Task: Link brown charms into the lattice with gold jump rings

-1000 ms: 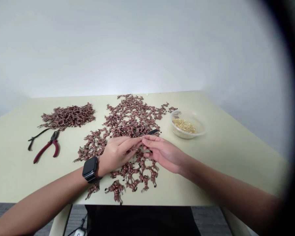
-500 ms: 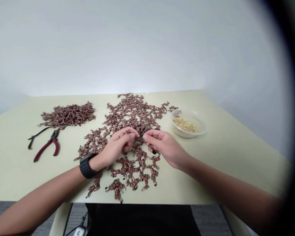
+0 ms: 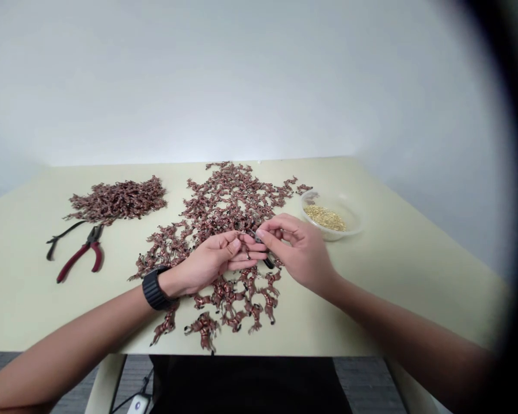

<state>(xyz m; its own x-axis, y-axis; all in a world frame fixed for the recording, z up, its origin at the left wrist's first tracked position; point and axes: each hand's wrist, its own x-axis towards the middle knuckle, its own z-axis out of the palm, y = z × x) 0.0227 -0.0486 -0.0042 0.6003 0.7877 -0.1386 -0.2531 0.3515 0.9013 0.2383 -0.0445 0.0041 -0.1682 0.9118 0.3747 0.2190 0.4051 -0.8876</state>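
Note:
My left hand (image 3: 211,259) lies on its side above the spread, its fingers curled around a small copper-brown wire figure (image 3: 244,244). That figure is partly hidden by the fingers. My right hand (image 3: 300,250) pinches a slim black-handled tool (image 3: 264,253) whose tip meets the figure. Beneath and around both hands, many similar figures (image 3: 224,201) lie scattered in a wide, loose layer. Their exact shape is hard to make out at this size.
A dense heap of the same figures (image 3: 118,201) sits on the pale green table (image 3: 21,287) at left, near red-handled pliers (image 3: 80,256) and a black-handled tool (image 3: 64,233). A clear plastic bowl (image 3: 332,215) holds golden grains (image 3: 326,218) at right.
My hands have come closer together, and my left hand has rolled onto its side. My right hand has shifted up and to the right, and the black tool now lies against the held figure.

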